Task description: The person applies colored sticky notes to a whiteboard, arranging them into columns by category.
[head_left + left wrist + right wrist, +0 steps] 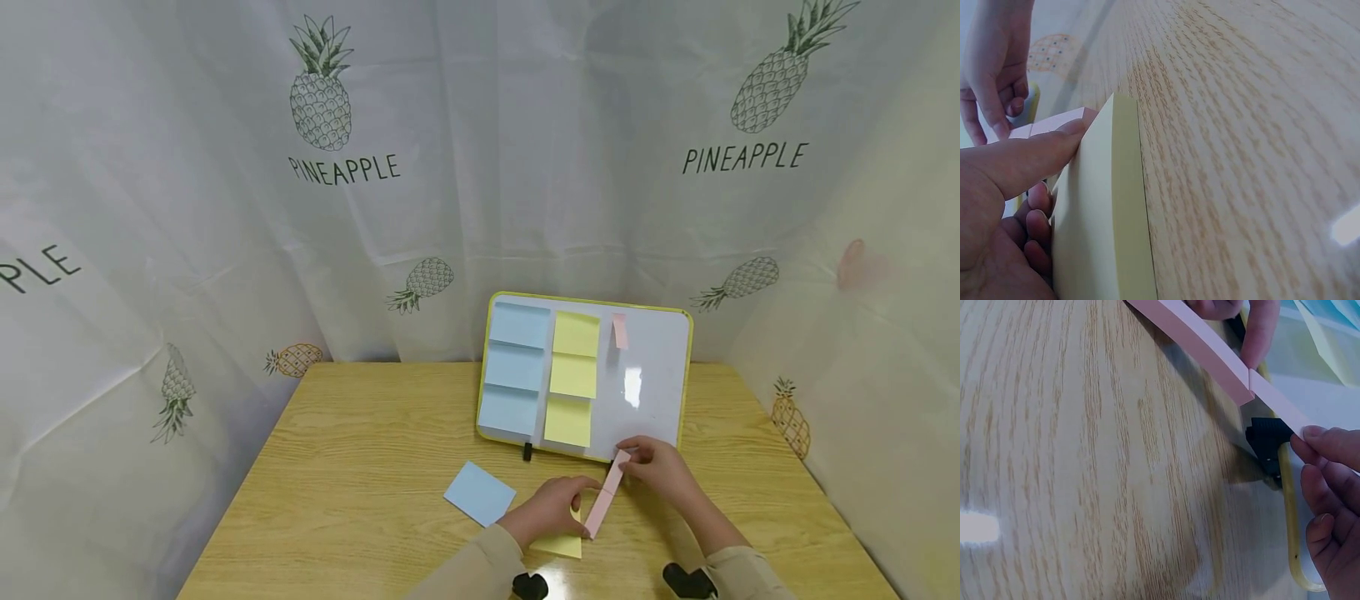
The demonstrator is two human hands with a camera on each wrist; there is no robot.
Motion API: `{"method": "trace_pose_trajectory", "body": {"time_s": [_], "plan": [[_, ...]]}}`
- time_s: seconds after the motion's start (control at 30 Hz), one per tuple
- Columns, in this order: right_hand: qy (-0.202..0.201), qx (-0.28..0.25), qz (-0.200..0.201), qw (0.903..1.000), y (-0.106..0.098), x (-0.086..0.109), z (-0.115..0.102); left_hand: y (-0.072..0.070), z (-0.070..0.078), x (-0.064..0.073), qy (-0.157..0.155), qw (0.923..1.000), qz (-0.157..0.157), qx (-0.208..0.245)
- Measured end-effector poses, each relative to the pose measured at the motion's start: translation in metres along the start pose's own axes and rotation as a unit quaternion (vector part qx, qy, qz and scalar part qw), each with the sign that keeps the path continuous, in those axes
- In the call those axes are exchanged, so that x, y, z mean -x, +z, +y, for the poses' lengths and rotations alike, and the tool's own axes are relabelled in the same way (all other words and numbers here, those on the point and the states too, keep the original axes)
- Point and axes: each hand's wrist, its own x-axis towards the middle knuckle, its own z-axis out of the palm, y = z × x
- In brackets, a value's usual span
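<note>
My left hand [551, 507] holds a narrow pad of pink sticky notes [1197, 353] between thumb and fingers, just above the table. With thumb and forefinger, my right hand [662, 473] pinches the far end of the top pink strip [1277, 403]. That strip is lifted out past the pad's end; whether it still sticks to the pad I cannot tell. Beneath and beside the left hand lies a yellow sticky note pad [1130, 206], partly hidden by that hand in the head view. A blue sticky note pad [480, 493] lies left of the left hand.
Behind the hands a yellow-framed whiteboard [652, 400] leans back on black feet [527, 452]. It bears three blue notes [515, 367], three yellow notes [573, 375] and one pink strip [619, 331] at upper right. A pineapple-print curtain [510, 167] hangs behind the wooden table [360, 467].
</note>
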Motion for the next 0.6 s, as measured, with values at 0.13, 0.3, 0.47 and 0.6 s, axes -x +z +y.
{"method": "trace_pose_trajectory", "body": {"time_s": [0.13, 0.3, 0.47, 0.6], "plan": [[0.0, -0.002, 0.0, 1.0, -0.0009, -0.0003, -0.0007, -0.0013, 0.0014, 0.0015, -0.001, 1.0, -0.002, 0.008], [0.004, 0.005, 0.004, 1.0, -0.0015, -0.0019, -0.0022, -0.0024, 0.0026, 0.0022, -0.007, 0.9998, -0.005, 0.018], [0.004, -0.001, 0.006, 1.0, -0.0026, -0.0026, -0.0042, -0.0019, 0.0023, 0.0011, -0.01, 0.9997, -0.007, 0.019], [0.001, -0.011, 0.009, 0.9999, -0.0049, -0.0042, -0.0038, -0.0016, 0.0017, 0.0008, -0.011, 0.9996, -0.008, 0.024]]}}
